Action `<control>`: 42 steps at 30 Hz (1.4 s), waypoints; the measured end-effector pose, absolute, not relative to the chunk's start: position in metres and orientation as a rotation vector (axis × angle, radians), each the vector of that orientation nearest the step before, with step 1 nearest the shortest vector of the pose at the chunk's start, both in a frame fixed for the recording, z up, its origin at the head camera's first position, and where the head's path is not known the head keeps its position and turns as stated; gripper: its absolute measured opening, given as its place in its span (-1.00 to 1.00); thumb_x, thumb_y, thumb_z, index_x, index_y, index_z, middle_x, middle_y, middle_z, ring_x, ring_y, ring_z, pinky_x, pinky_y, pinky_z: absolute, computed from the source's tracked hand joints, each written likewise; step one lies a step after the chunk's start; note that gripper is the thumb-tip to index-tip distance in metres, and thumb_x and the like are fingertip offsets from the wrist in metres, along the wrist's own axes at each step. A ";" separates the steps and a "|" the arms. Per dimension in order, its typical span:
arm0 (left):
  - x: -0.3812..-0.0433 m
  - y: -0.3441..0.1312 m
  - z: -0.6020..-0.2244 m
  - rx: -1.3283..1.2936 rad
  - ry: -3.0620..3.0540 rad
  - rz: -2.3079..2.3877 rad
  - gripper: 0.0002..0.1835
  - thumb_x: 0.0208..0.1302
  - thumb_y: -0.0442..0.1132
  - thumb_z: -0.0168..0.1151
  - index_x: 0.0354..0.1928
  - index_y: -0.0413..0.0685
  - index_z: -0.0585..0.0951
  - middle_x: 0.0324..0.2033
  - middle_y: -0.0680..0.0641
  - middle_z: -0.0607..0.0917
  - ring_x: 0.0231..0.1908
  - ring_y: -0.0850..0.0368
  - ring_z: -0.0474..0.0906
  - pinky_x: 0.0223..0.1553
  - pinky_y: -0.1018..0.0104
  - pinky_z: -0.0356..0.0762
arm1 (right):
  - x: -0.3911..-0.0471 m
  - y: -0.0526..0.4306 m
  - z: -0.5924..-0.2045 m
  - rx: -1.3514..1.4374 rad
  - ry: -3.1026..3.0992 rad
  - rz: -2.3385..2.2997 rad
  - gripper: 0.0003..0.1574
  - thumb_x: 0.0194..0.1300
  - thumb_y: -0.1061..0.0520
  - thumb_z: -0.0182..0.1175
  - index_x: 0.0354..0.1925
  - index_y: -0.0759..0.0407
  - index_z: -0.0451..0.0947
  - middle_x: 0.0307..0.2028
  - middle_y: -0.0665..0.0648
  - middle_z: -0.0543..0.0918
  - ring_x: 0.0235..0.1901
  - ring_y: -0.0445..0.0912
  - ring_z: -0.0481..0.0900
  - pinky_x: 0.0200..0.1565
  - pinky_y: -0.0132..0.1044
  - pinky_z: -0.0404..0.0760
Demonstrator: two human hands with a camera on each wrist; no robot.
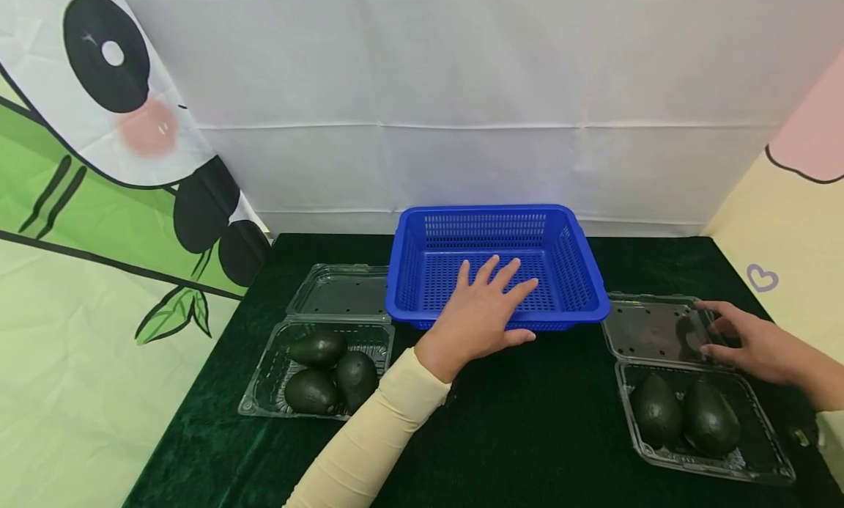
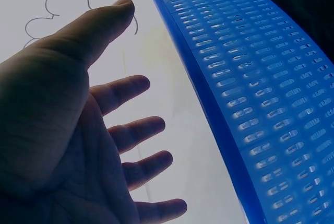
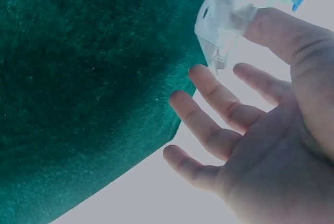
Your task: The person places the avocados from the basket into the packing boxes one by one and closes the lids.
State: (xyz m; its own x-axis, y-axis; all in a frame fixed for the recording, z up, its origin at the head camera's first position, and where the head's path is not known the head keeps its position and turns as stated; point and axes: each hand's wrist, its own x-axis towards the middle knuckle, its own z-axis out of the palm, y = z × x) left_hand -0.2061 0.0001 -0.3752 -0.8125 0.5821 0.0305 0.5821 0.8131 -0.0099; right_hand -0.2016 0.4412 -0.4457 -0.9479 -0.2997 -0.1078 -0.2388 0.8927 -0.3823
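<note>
Fingers spread, my left hand [image 1: 480, 314] hovers at the near rim of a blue plastic basket [image 1: 590, 288] and holds nothing. The left wrist view shows its open palm [image 2: 78, 151] apart from the basket's slotted side [image 2: 261, 93]. On the right, my right hand [image 1: 768, 347] is at the raised-back lid [image 1: 649, 330] of a clear clamshell box [image 1: 768, 438]. Its fingers are spread; the thumb [image 3: 276, 31] is close to the clear plastic [image 3: 222, 25], and contact is hard to tell. Inside that box lie two dark green avocados [image 1: 711, 418].
Left of the basket, a second clear clamshell box [image 1: 264, 380] lies with its lid [image 1: 339, 292] folded back and three avocados [image 1: 357, 380] inside. Dark green cloth [image 1: 527, 435] covers the table. A white curtain [image 1: 488, 90] hangs behind; printed cloths flank both sides.
</note>
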 end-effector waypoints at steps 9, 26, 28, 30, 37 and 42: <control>-0.203 0.007 -0.374 -0.983 -2.962 0.002 -0.14 0.36 0.43 0.12 0.62 0.38 0.18 0.63 -0.01 0.05 0.59 -0.16 -0.10 0.47 -0.35 -0.16 | -0.188 0.437 -0.434 -0.317 3.026 -0.581 0.30 0.37 0.08 0.40 0.53 0.54 -0.33 -0.04 0.77 0.45 -0.08 0.63 0.50 -0.24 0.41 0.55; -0.197 0.026 -0.370 -1.046 -2.935 0.045 -0.11 0.36 0.46 0.07 0.63 0.38 0.13 0.63 0.01 0.04 0.60 -0.11 -0.13 0.49 -0.30 -0.14 | -0.157 0.433 -0.424 -0.264 3.264 -0.821 0.22 0.40 0.16 0.35 0.62 0.31 -0.29 -0.09 0.74 0.43 -0.05 0.65 0.34 0.10 0.62 0.17; -0.196 0.027 -0.370 -1.051 -2.932 0.046 -0.11 0.36 0.46 0.07 0.64 0.39 0.12 0.63 0.01 0.04 0.60 -0.11 -0.13 0.50 -0.30 -0.15 | -0.154 0.432 -0.424 -0.280 3.271 -0.875 0.20 0.40 0.22 0.33 0.63 0.27 -0.27 -0.08 0.73 0.41 -0.06 0.66 0.33 0.13 0.64 0.12; -0.196 0.027 -0.370 -1.057 -2.927 0.050 -0.11 0.37 0.46 0.07 0.64 0.38 0.12 0.63 0.01 0.05 0.60 -0.11 -0.14 0.50 -0.29 -0.15 | -0.151 0.432 -0.424 -0.311 3.277 -0.925 0.18 0.39 0.27 0.33 0.64 0.23 -0.23 -0.07 0.71 0.39 -0.07 0.66 0.32 0.14 0.66 0.07; -0.196 0.029 -0.370 -1.065 -2.924 0.049 -0.10 0.36 0.47 0.05 0.64 0.38 0.11 0.63 0.01 0.04 0.60 -0.11 -0.13 0.50 -0.29 -0.14 | -0.144 0.434 -0.424 -0.452 3.336 -1.006 0.14 0.30 0.34 0.37 0.63 0.21 -0.04 -0.05 0.67 0.41 0.04 0.00 0.57 0.31 0.57 0.02; -0.195 0.030 -0.370 -1.072 -2.914 0.035 -0.10 0.36 0.46 0.08 0.63 0.36 0.13 0.62 0.00 0.06 0.60 -0.11 -0.12 0.50 -0.29 -0.14 | -0.140 0.437 -0.422 -0.517 3.465 -0.856 0.14 0.21 0.29 0.45 0.60 0.24 0.08 0.01 0.68 0.45 0.00 0.18 0.58 0.50 -0.26 0.05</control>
State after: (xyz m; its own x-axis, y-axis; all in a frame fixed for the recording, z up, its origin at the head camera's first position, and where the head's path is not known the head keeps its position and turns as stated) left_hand -0.1951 0.0302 -0.3697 -0.7612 0.6480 0.0264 0.6472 0.7616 -0.0340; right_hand -0.1402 0.4368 -0.4225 -0.8548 -0.1545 0.4955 -0.3674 0.8544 -0.3674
